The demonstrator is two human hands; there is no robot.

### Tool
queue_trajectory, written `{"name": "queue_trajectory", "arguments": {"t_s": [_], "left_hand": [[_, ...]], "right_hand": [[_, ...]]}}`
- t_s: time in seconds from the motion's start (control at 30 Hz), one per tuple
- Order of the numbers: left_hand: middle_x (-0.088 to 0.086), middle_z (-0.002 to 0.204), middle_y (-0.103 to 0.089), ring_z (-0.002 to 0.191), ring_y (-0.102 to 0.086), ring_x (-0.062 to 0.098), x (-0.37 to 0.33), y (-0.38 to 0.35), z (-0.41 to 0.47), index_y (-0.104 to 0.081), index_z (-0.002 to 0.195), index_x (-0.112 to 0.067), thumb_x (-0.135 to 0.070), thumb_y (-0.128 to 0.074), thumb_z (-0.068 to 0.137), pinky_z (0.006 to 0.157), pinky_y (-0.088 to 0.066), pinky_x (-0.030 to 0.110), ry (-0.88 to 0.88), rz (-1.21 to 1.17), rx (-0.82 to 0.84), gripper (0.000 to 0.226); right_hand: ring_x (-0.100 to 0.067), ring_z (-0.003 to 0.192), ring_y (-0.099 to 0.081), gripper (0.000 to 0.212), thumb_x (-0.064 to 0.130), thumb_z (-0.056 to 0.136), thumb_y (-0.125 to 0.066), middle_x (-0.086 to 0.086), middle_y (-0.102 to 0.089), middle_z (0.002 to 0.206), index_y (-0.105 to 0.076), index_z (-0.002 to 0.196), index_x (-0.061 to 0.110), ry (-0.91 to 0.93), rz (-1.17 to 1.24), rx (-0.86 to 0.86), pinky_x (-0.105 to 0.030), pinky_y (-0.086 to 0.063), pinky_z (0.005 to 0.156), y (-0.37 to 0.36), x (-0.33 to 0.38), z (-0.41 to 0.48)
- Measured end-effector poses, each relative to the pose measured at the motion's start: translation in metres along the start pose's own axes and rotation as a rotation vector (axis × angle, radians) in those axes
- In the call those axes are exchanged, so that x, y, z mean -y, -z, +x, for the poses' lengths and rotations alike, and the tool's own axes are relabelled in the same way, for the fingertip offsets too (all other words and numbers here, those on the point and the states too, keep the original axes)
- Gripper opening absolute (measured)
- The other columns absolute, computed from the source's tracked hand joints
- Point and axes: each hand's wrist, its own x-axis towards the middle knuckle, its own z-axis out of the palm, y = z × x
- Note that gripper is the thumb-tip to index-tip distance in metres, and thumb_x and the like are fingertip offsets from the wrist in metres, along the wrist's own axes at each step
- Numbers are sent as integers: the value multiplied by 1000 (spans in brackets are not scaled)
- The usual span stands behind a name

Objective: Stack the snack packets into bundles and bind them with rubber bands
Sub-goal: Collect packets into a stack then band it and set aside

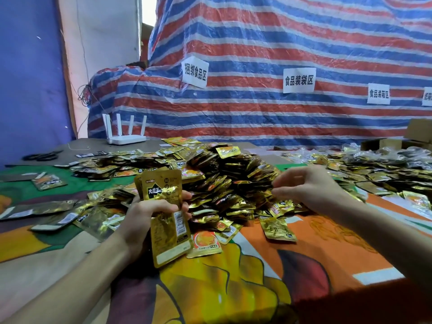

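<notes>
Left hand: the left hand (149, 216) gripped a small stack of packets (163, 190) upright above the table (304, 258), fingers (187, 196) curled round its middle, thumb across the front.
Right hand: the right hand (311, 185) was at the edge of the big pile (229, 183), thumb and forefinger slightly parted, nothing clearly held.
Stack: only a few packets, edges uneven, one hanging lower than the rest.
Slip risk: the foil looked slick, so a loose grip could have let the low packet slide out and fan the stack.
Pile risk: a careless tug at that heaped edge might have brought neighbours tumbling onto the loose packet (278, 228) nearby.
Count risk: two packets stuck together could have come up as one and spoiled the bundle.
Binding risk: no rubber band showed anywhere, and hunting for one single-handed might have cost the stack its alignment.
</notes>
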Motion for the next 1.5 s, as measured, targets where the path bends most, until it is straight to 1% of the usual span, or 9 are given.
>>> {"name": "queue_trajectory", "arguments": {"t_s": [0.13,0.27,0.43,0.6,0.77,0.93,1.13,1.27,1.5], "left_hand": [[14,95,-70,88,-68,29,-20,-5,-16,-72,121,-4,-12,-67,65,80,-56,40,-72,-70,44,57],[16,88,-72,76,-70,27,-29,-7,-20,-79,106,-6,-8,-57,74,74,-59,38,-30,-137,-21,40],[19,90,-72,74,-70,29,-37,-3,-21,-81,86,-3,-3,-56,75,69,-60,36,34,-95,-88,28],[17,81,-75,66,-71,24,-36,-8,-21,-80,67,-7,4,-52,84,62,-57,30,45,90,-152,35],[22,82,-73,64,-70,28,-34,-8,-19,-71,87,7,7,-56,76,57,-58,32,57,41,-198,19],[23,91,-74,70,-71,28,-32,-5,-17,-74,105,4,3,-58,73,63,-59,35,33,25,-213,36],[23,108,-74,78,-73,26,-36,-2,-17,-76,113,-5,-4,-58,68,66,-58,33,34,-16,-157,49],[25,95,-74,70,-72,31,-35,-6,-20,-74,102,6,-2,-62,62,61,-60,34,59,14,-148,43],[15,88,-68,83,-64,30,-39,-13,-25,-65,114,6,-13,-65,54,83,-50,42,93,119,-105,63]], "right_hand": [[-5,65,-69,11,7,80,-83,-1,-77,76,-76,83,15,177,214,127,-14,-50,58,-65,44,6],[4,69,-70,12,0,82,-79,11,-76,73,-73,84,11,299,313,182,-9,-49,62,-123,67,19],[-11,80,-75,8,7,84,-80,4,-78,83,-73,86,9,309,399,-6,-33,-62,75,-166,55,28],[-2,68,-72,18,4,78,-84,8,-73,73,-70,76,14,367,372,-150,-16,-55,61,-173,41,29],[-6,73,-75,16,4,79,-84,1,-75,75,-69,76,10,344,408,-105,-23,-59,65,-174,39,23],[-9,68,-72,16,7,78,-86,1,-73,72,-71,76,11,308,430,-103,-24,-58,62,-174,37,25],[-10,62,-67,15,11,75,-88,-5,-73,72,-73,77,10,228,584,-12,-18,-49,53,-168,36,27],[-7,61,-68,21,18,71,-90,-5,-74,69,-72,75,8,211,616,-2,-16,-47,51,-167,37,27],[-12,69,-71,12,8,77,-85,-3,-75,75,-74,76,11,216,535,-25,-16,-50,57,-168,34,29]]}}
